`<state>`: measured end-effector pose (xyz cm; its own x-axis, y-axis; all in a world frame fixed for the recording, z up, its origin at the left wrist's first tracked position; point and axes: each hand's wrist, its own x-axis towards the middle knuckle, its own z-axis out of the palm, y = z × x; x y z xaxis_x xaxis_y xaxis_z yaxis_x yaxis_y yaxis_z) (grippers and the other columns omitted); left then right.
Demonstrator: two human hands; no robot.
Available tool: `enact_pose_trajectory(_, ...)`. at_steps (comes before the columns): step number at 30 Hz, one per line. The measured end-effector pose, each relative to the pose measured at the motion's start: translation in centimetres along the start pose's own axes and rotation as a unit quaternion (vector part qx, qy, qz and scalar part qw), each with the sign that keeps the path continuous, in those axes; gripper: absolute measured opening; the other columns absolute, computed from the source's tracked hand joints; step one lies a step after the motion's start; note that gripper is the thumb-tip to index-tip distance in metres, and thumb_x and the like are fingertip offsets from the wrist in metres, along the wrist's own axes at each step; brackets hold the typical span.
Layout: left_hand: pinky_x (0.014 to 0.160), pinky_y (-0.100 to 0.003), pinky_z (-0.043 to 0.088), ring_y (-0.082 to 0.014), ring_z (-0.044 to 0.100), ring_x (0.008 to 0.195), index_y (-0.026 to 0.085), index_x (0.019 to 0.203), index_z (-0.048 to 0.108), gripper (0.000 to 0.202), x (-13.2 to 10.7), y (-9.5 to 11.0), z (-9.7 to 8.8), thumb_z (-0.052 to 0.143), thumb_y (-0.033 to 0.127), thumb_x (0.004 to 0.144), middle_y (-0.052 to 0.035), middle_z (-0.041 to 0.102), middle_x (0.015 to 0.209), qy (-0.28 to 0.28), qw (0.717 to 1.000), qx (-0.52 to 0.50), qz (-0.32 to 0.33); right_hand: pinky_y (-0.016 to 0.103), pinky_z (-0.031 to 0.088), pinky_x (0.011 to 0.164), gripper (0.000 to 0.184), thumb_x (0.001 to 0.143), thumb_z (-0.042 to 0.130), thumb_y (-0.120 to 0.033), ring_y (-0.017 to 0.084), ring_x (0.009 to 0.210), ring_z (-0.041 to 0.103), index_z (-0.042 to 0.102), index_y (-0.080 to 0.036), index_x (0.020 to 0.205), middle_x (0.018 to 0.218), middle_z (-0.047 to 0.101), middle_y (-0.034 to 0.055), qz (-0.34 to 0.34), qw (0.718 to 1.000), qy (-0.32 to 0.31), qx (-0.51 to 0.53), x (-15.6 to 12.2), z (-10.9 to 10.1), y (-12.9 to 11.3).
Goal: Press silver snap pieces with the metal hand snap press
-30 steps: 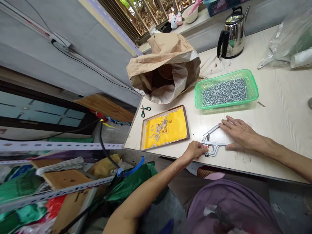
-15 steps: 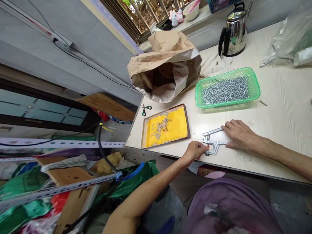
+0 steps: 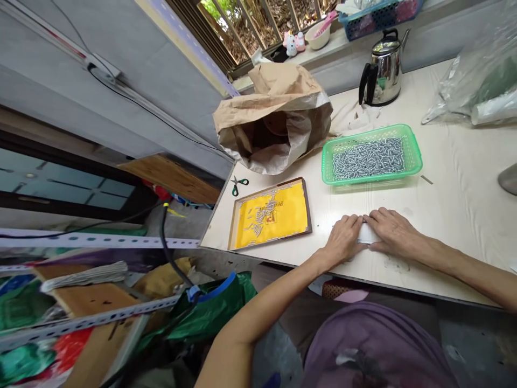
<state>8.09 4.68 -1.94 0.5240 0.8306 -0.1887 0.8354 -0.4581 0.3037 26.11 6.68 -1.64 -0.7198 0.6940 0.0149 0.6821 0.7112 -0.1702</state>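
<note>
Left hand (image 3: 343, 240): head view, your fingers close round one end of the silver, two-armed metal tool (image 3: 364, 241).
Right hand (image 3: 391, 230): and here your fingers grip its other end.
Tool: between your hands on the pale wood-grain table (image 3: 464, 215), mostly hidden.

Both bare hands are together in front of the torso, backs turned mostly upward, fingertips just beside each other. The left hand (image 3: 343, 238) has its fingers bent and bunched, leaning toward the right one, its thumb below them. The left forearm (image 3: 291, 285) slants up and rightward from a bent elbow (image 3: 246, 337) low in view, the wrist nearly straight. The right hand (image 3: 391, 231) points leftward, fingers curved over, thumb set lower and apart from them. The right forearm (image 3: 464, 267) comes in from the right edge, sloping down toward that side. The fingers' undersides are hidden, so how firmly they press is hard to judge.
</note>
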Motion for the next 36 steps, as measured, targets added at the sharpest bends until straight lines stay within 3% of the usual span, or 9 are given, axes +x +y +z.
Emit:
enact_pose_trajectory(3,0.089,-0.042,0.047,-0.0295,0.052,0.108,0.011,0.132,0.043,0.068,0.3,-0.1,-0.6,0.074,0.039,0.078,-0.0147,0.055,0.122,-0.024,1.0,0.019,-0.001,0.037,0.046,0.076,0.055,0.068,0.08,-0.031,0.028,0.094,0.055,0.056,-0.013,0.115,0.103,0.063,0.0129,0.012,1.0,-0.003,0.005,-0.4,-0.2,0.1)
enact_pose_trajectory(5,0.087,-0.041,0.047,-0.0296,0.051,0.106,0.01,0.13,0.044,0.069,0.1,-0.1,-0.7,0.075,0.042,0.077,-0.0141,0.056,0.118,-0.023,1.0,0.018,0.0,0.036,0.046,0.075,0.048,0.07,0.079,-0.029,0.028,0.093,0.056,0.059,-0.014,0.111,0.1,0.063,0.0125,0.02,1.0,-0.009,0.0,-0.6,-0.4,0.0)
enact_pose_trajectory(11,0.082,-0.038,0.046,-0.0253,0.053,0.099,0.017,0.112,0.059,0.032,-0.5,0.4,-0.3,0.066,0.035,0.087,-0.0077,0.059,0.102,-0.015,1.0,-0.009,-0.019,0.031,0.042,0.069,0.005,0.084,0.064,-0.016,0.022,0.081,0.056,0.061,-0.017,0.087,0.086,0.063,0.0079,0.017,1.0,-0.02,-0.016,-1.0,-0.1,-0.9)
enact_pose_trajectory(16,0.082,-0.037,0.049,-0.0243,0.055,0.1,0.018,0.098,0.064,0.016,-0.4,0.8,-0.4,0.062,0.032,0.09,-0.007,0.061,0.096,-0.036,0.999,0.006,-0.024,0.03,0.038,0.066,0.019,0.088,0.051,-0.008,0.018,0.073,0.053,0.056,-0.021,0.076,0.076,0.06,0.0033,0.004,1.0,-0.007,-0.008,-1.3,0.6,-1.3)
enact_pose_trajectory(19,0.084,-0.039,0.052,-0.025,0.056,0.101,0.018,0.111,0.06,0.029,-0.5,0.6,-0.3,0.065,0.034,0.088,-0.0076,0.063,0.101,-0.013,1.0,0.005,-0.024,0.031,0.039,0.067,0.004,0.085,0.063,-0.018,0.021,0.078,0.053,0.061,-0.018,0.088,0.084,0.062,0.0064,0.011,1.0,-0.003,-0.006,-1.1,0.1,-0.6)
enact_pose_trajectory(22,0.093,-0.044,0.051,-0.0281,0.056,0.112,0.015,0.127,0.051,0.052,-1.2,0.4,0.9,0.068,0.037,0.084,-0.0132,0.061,0.121,0.049,0.999,-0.008,-0.022,0.033,0.042,0.07,0.033,0.077,0.074,-0.033,0.025,0.087,0.054,0.061,-0.015,0.102,0.097,0.063,0.0109,-0.004,0.999,-0.019,0.026,-0.8,-0.6,1.1)
enact_pose_trajectory(26,0.11,-0.048,0.041,-0.0321,0.037,0.139,0.011,0.135,0.044,0.051,-2.6,1.8,4.0,0.059,0.032,0.091,-0.0221,0.045,0.145,0.14,0.99,-0.002,0.021,0.033,0.043,0.073,0.028,0.088,0.059,-0.032,0.024,0.088,0.055,0.06,-0.015,0.11,0.1,0.063,0.0118,-0.016,0.997,-0.008,0.074,-0.3,-0.5,3.2)
enact_pose_trajectory(30,0.114,-0.047,0.037,-0.0307,0.034,0.142,0.009,0.135,0.045,0.056,-3.6,4.4,6.1,0.049,0.047,0.095,-0.0221,0.046,0.144,0.155,0.984,-0.031,0.086,0.034,0.039,0.071,0.02,0.092,0.046,-0.021,0.024,0.085,0.053,0.064,-0.016,0.096,0.091,0.063,0.0106,-0.008,0.999,0.023,0.024,0.8,0.6,4.1)
enact_pose_trajectory(36,0.117,-0.049,0.032,-0.0287,0.038,0.14,0.009,0.136,0.045,0.061,-4.1,5.6,6.0,0.047,0.053,0.094,-0.0194,0.053,0.138,0.144,0.981,-0.1,0.083,0.034,0.03,0.066,0.02,0.092,0.047,-0.023,0.023,0.081,0.05,0.065,-0.018,0.084,0.083,0.064,0.0083,0.021,0.998,0.037,-0.036,3.1,0.2,4.6)
